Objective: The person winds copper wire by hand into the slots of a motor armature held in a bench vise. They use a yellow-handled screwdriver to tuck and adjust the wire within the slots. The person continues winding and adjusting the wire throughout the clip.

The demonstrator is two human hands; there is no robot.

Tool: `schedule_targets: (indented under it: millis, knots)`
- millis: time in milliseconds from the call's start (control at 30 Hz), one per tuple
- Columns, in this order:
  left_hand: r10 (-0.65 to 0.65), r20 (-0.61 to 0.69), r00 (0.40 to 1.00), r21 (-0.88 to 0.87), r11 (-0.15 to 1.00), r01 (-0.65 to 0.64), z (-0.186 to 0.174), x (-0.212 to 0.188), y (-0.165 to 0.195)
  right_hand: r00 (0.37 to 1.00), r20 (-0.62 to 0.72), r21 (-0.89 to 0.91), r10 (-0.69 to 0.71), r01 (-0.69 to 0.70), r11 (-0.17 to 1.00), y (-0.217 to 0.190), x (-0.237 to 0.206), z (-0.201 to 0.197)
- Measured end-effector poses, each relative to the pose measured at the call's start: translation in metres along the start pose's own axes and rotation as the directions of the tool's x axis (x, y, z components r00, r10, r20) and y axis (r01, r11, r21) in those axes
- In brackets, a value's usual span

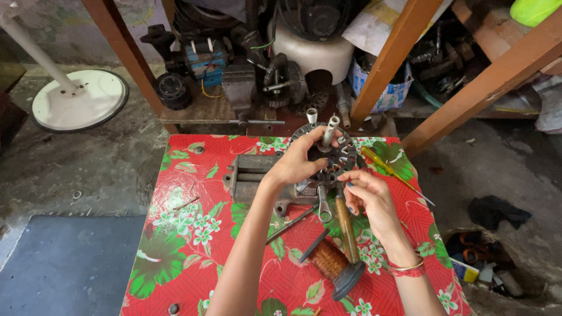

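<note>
A round dark metal motor stator (338, 158) with slotted teeth and a grey shaft sticking up from its middle is held over the table. My left hand (298, 161) grips it from the left, fingers wrapped near the shaft. My right hand (367, 196) touches its lower right edge with pinched fingers; whether it holds a fine wire I cannot tell. Just below lie a spool of copper wire (331, 261) and a wooden-handled tool (346, 227).
A small table with a red floral cloth (187, 246) carries a grey metal vise (249, 178), a spanner (323, 206), a yellow-handled screwdriver (389, 169) and loose nails. Wooden shelf legs and motor parts crowd behind. A white fan base (79, 99) stands at the far left.
</note>
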State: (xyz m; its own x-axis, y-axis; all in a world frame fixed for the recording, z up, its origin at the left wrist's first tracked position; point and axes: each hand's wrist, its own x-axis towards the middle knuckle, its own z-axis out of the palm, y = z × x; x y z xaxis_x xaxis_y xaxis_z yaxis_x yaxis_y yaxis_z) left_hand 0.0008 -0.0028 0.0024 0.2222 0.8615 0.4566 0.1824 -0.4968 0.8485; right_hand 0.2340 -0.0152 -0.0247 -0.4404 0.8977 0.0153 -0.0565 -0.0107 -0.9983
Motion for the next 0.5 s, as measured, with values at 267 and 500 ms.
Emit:
schedule_targets:
  millis: [267,500]
  knots:
    - [0.038,-0.004,0.999,0.006,0.999,-0.038,0.001,0.001,-0.004,0.998,0.036,0.104,0.048,-0.051,0.993,0.001,0.005,-0.009]
    - [0.052,-0.015,0.999,0.050,0.997,-0.052,-0.001,-0.001,-0.003,0.993,0.117,-0.020,0.027,-0.025,0.999,-0.002,0.037,-0.015]
